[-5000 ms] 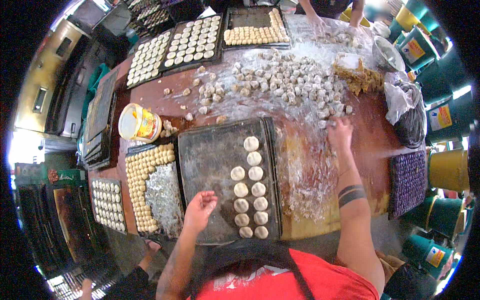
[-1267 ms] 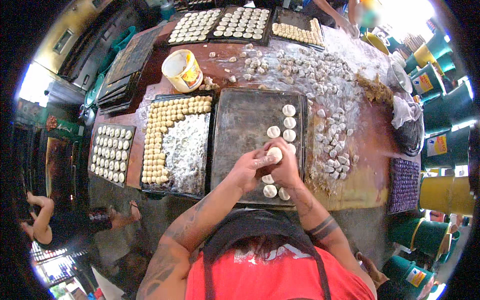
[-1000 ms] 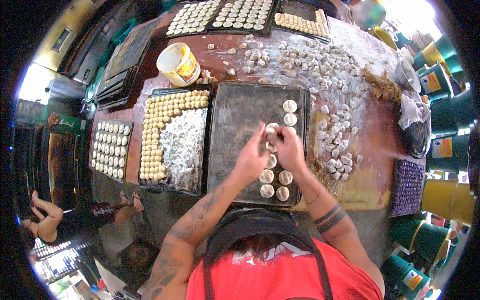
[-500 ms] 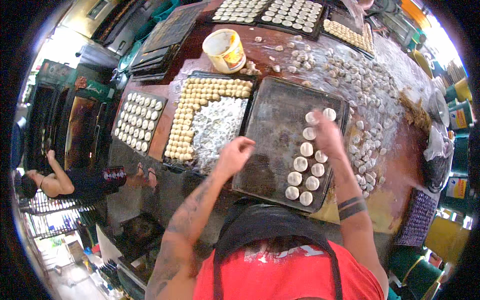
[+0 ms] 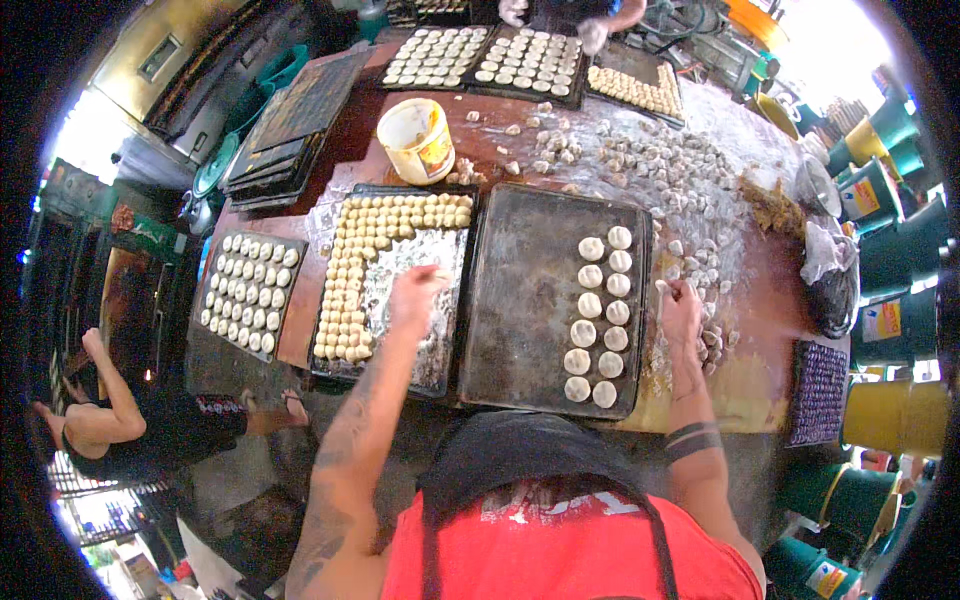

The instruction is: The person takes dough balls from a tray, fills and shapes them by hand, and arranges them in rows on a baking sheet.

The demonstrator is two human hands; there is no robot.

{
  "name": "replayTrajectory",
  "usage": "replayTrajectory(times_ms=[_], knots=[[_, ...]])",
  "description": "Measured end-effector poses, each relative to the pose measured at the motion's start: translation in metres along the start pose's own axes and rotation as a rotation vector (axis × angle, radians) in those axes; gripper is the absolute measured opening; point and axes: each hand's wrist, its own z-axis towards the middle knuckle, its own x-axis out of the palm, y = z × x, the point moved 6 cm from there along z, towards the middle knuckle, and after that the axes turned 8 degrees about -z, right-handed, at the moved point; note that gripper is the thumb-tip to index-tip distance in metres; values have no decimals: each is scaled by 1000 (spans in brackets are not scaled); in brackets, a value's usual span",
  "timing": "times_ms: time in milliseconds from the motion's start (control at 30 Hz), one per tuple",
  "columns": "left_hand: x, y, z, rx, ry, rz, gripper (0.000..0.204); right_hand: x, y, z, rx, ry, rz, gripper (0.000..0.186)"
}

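Note:
My left hand, blurred, is above the bare floured part of a tray, its fingers drawn together; what they may hold is unclear. Rows of round dough balls line that tray's left and far sides. To its right lies a dark baking tray with two columns of flattened white dough rounds on its right half. Beyond this tray's right edge, my right hand has its fingers pinched at the small floury lumps. A pale bit shows by its fingertips, but its grip is partly hidden.
A white bucket stands behind the trays. Stacked dark trays lie at the far left, near a tray of dough rounds. More filled trays sit at the back, with another person's hand nearby. Someone stands at left.
My right hand has left the dough rounds and moved right to the floury lumps. My left hand has moved left over the floured tray. The view has shifted, showing a person at the back.

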Motion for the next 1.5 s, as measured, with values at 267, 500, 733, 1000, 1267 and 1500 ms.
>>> replayTrajectory(times_ms=[267,500,733,1000,1267,1500], knots=[[126,-25,-63,-173,247,-178,34,-3,259,-89,-267,282,460,19],[142,-17,-90,-367,429,-423,30,-9,275,-113,-599,100,53,29],[152,-42,-96,-237,533,-367,30,5,239,-96,-69,619,711,35],[158,-81,-103,142,375,6,26,-23,265,-86,-59,205,576,21],[168,-44,-66,-360,360,-413,29,-32,269,-70,-638,78,202,40],[205,-15,-80,-528,599,-567,40,-7,251,-35,-670,391,414,52]])
